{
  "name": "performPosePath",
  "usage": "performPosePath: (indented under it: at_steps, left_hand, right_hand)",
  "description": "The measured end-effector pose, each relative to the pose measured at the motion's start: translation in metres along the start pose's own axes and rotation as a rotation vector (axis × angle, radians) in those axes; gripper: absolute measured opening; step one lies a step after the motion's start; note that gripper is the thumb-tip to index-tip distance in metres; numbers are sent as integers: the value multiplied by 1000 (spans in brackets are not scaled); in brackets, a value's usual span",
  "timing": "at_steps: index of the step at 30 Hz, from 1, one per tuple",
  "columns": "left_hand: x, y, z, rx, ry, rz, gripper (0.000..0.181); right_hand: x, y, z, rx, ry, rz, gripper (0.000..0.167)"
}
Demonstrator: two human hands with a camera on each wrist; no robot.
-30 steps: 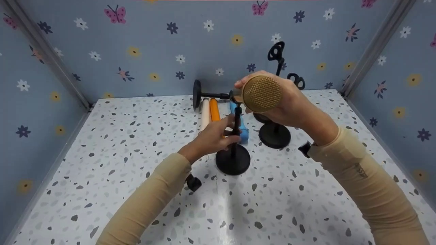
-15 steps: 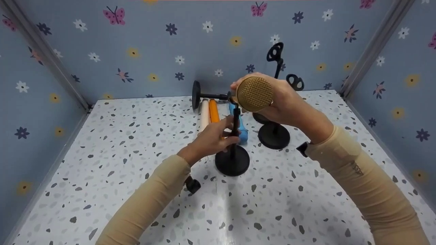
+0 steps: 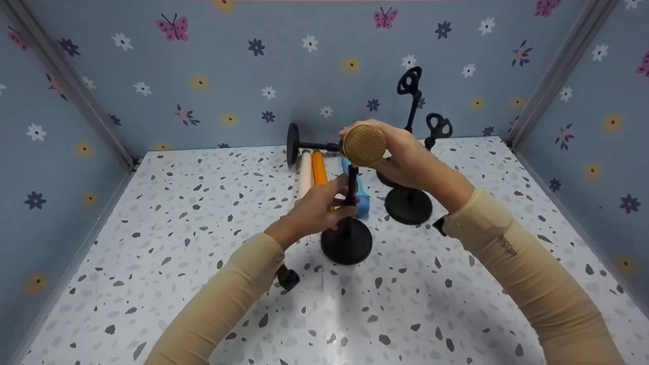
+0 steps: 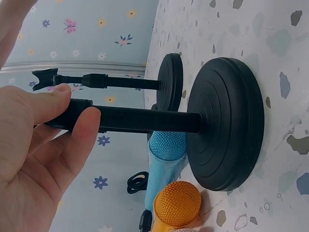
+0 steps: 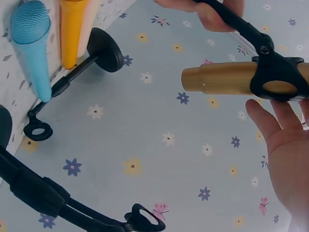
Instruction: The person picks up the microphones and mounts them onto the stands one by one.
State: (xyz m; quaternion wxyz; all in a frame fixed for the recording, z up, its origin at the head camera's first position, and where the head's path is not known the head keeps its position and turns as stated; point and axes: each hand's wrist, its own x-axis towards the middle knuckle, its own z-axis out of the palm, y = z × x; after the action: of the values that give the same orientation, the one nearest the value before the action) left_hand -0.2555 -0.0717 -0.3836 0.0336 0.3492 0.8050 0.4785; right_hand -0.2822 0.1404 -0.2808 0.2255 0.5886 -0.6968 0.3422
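Observation:
A gold microphone (image 3: 364, 145) is gripped by my right hand (image 3: 408, 159), its mesh head toward the head camera. In the right wrist view the gold handle (image 5: 222, 79) passes through the clip (image 5: 277, 79) of a black stand, with my right hand (image 5: 292, 154) around it near the clip. My left hand (image 3: 317, 207) pinches the pole of that stand above its round base (image 3: 347, 243), which rests on the table. The left wrist view has the left thumb and fingers around the upper pole (image 4: 149, 119), above the upright base (image 4: 224, 124).
Two black stands (image 3: 408, 205) stand behind on the right. Another stand (image 3: 292, 145) lies on its side at the back wall. Beside it lie white (image 3: 305, 172), orange (image 3: 319, 167) and blue (image 3: 362, 203) microphones. Flowered panels enclose the back and sides.
My right hand and the gold microphone have moved left, and the mesh head is now over the top of the stand. The left hand keeps its hold on the pole.

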Motion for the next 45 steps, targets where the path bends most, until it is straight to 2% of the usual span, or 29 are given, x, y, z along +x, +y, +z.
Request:
performPosePath:
  at_steps: [7, 10, 20, 27, 39, 45]
  left_hand:
    - [1, -1, 0, 9, 20, 44, 30]
    - [1, -2, 0, 14, 24, 57, 30]
    - [-2, -2, -3, 1, 36, 36, 31]
    - [-5, -5, -3, -25, 50, 61, 30]
    - [-3, -3, 0, -9, 36, 35, 32]
    - [-1, -2, 2, -12, 27, 61, 32]
  right_hand:
    - [-5, 1, 3, 81, 37, 25, 50]
    - [-6, 2, 6, 84, 56, 46, 48]
    - [0, 4, 11, 56, 63, 54, 45]
    - [1, 7, 15, 30, 68, 43, 44]
    - [-9, 8, 21, 81, 120, 62, 45]
    - [-13, 6, 19, 104, 130, 79, 47]
